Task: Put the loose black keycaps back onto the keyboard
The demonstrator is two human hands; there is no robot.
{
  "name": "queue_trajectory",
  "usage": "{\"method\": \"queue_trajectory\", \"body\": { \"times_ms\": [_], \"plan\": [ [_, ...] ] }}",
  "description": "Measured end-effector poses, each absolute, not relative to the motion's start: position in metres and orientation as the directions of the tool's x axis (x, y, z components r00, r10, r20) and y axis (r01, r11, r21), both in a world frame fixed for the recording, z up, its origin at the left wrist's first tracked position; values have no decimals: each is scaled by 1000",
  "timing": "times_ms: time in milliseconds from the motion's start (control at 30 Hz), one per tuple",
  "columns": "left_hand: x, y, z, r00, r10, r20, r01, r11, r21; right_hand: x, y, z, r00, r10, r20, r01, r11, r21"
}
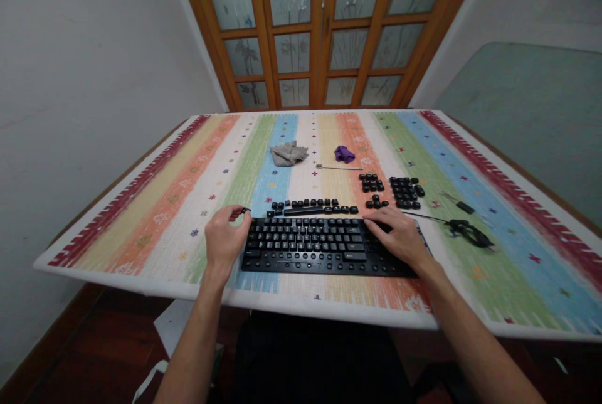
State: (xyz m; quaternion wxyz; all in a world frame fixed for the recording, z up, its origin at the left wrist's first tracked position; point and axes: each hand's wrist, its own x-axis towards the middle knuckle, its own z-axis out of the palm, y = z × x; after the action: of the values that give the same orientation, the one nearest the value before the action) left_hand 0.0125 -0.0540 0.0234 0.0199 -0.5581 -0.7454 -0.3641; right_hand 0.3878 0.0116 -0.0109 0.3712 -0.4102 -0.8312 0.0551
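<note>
Black keyboard [305, 238] sits flat at the near edge of the worktop [164, 216], on striped cloth; head view, the only one. Its nearest rows show bare key seats, incl. one long slot.

Left hand [224, 231]: narrow pinch, thumb and index on what looks like a small black key [245, 209], at the board's far left corner. Right hand [397, 231]: lies over the board's right end, fingers bent; can't tell if its grip is closed on anything or just bracing.

Doing this well, my call: light fingertip pinch on the small piece, mind which way up it is, steady pressure from the right hand so the board doesn't skid on the cloth, forearms off the loose parts.

Containers: none seen for the parts. Key row [313, 202] and long bar key [303, 211] lie just beyond the board; key groups [373, 186] [403, 189] farther right, all straight on the cloth. Grey cloth [288, 154], purple cloth [344, 154] and thin rod [338, 168] beyond. Coiled cable [470, 233] at right. Pale item [174, 322] below the worktop: part hidden, can't tell if a container.
</note>
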Motion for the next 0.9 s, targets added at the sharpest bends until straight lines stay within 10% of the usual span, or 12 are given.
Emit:
{"method": "queue_trajectory", "body": {
  "times_ms": [200,900],
  "plan": [
    [24,-122,4,-249,676,693,927,-42,374,389,12,-9,-378,727,573,652,648,-393],
    [47,-148,-31,-253,646,720,943,-1,333,392,14,-15,-379,716,585,658,654,-373]
  ]
}}
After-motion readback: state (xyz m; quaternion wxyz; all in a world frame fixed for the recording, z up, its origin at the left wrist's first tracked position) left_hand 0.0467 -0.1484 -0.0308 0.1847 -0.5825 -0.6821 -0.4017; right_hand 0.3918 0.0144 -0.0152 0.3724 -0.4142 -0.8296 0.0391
